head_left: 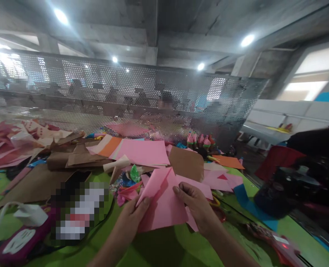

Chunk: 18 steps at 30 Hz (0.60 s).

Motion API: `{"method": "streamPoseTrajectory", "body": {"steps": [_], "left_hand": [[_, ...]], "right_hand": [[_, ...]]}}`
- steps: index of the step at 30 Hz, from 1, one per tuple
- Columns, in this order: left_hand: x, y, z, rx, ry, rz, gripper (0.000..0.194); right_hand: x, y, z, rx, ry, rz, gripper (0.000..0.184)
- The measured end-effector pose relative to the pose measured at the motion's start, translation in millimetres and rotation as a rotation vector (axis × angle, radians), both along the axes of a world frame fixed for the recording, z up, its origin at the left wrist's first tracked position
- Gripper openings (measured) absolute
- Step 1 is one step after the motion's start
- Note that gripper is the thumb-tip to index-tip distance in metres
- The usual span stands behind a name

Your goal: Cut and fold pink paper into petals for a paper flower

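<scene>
A sheet of pink paper [164,207] is held up between both hands over the green table. Along its left side the paper is folded over into a slanted flap. My left hand [135,215] pinches the lower left edge, thumb on top. At the right edge, my right hand [193,202] grips the sheet between thumb and fingers. Behind the sheet lie more pink paper [142,151], a brown paper piece [186,162] and crumpled wrappers with a green shiny piece [134,173]. Scissors with yellow and red handles [218,211] lie partly hidden beside my right hand.
A purple power strip [25,237] with a white plug [30,214] sits at the left front. On the right lies a pink glue gun [283,244] with a red light. Several pink cone-shaped figures [206,141] stand by a perforated metal screen [125,89]. People are behind it.
</scene>
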<state>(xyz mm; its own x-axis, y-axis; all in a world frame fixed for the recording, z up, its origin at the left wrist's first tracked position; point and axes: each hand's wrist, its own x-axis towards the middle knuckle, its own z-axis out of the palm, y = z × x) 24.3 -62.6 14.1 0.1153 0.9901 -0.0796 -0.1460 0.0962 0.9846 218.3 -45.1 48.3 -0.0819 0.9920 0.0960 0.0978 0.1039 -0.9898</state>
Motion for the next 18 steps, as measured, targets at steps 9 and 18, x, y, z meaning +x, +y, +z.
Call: {"method": "streamPoseTrajectory", "body": {"steps": [9,18], "left_hand": [[5.9,-7.4,-12.1,-0.164,-0.175,0.231,0.043],[6.2,-24.7,-22.5,-0.023,-0.119,0.265,0.045]], "right_hand": [[5.3,-4.4,-2.5,0.338,-0.319,0.009,0.059],[0.5,-69.6,13.9,0.778,-1.133,0.098,0.075]]}}
